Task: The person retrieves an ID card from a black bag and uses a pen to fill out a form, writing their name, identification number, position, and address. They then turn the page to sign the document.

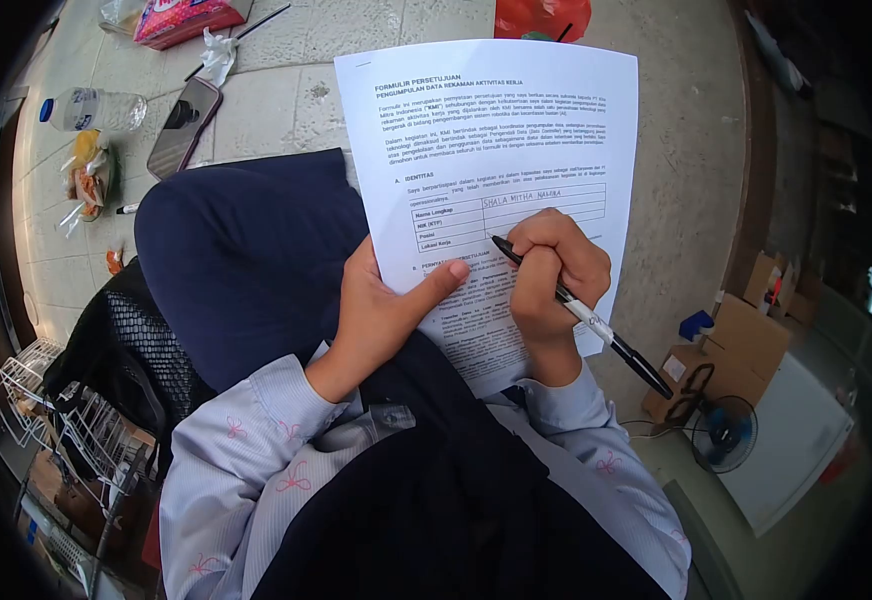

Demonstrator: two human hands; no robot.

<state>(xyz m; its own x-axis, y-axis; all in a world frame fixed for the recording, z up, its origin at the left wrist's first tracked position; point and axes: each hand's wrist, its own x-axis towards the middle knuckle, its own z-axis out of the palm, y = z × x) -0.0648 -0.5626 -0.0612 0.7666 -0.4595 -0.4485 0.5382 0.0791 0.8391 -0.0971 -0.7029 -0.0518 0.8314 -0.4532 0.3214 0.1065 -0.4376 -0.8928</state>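
Note:
A white printed form (486, 130) lies over my lap, its text facing me, with handwriting in the top row of its small table. My left hand (381, 315) grips the form's lower left side, thumb on top and fingers hidden beneath. In my right hand (561, 275) is a black and white pen (601, 327), pinched between the fingers. Its dark tip points up and left, right at the lower rows of the table. The heel of the right hand overlaps the form's lower right part. Under the paper shows my dark-clothed leg (246, 260).
At upper left on the pale tiled surface are a smartphone (185, 127), a clear bottle (96, 110), a bag of food (89, 175) and a pink pack (186, 20). A red plastic bag (546, 17) sits beyond the form. Cardboard boxes (741, 340) and a fan (724, 433) stand at right.

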